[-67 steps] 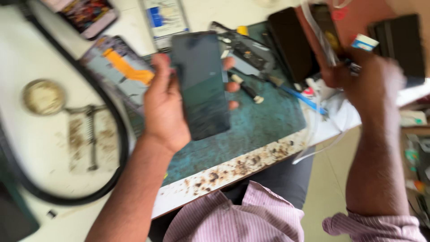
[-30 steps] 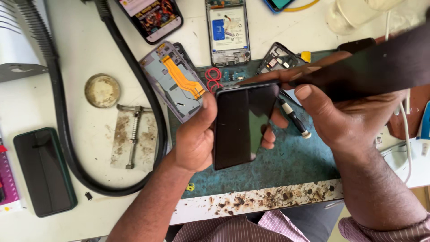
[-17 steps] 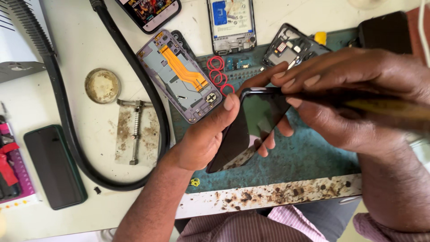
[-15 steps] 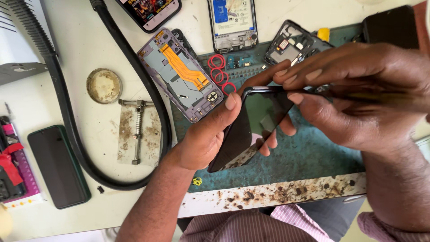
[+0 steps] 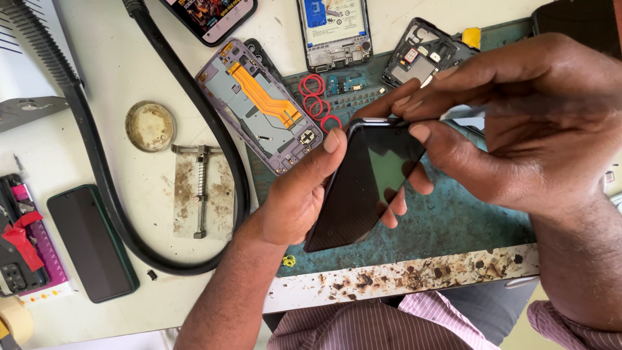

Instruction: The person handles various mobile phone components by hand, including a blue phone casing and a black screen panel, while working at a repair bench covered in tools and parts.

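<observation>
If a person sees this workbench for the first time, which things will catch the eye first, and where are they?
At the centre, the left hand holds a dark phone tilted above the green mat, while the right hand pinches its top edge. Behind it, to the left, lies an opened purple phone frame with a bright orange ribbon cable, with small red rings beside it. A thick black hose curves across the white table at the left.

A single head-worn camera is looking steeply down at the workbench [image 5: 149, 71], close above it. The near edge of the workbench is running along the bottom of the view.
</observation>
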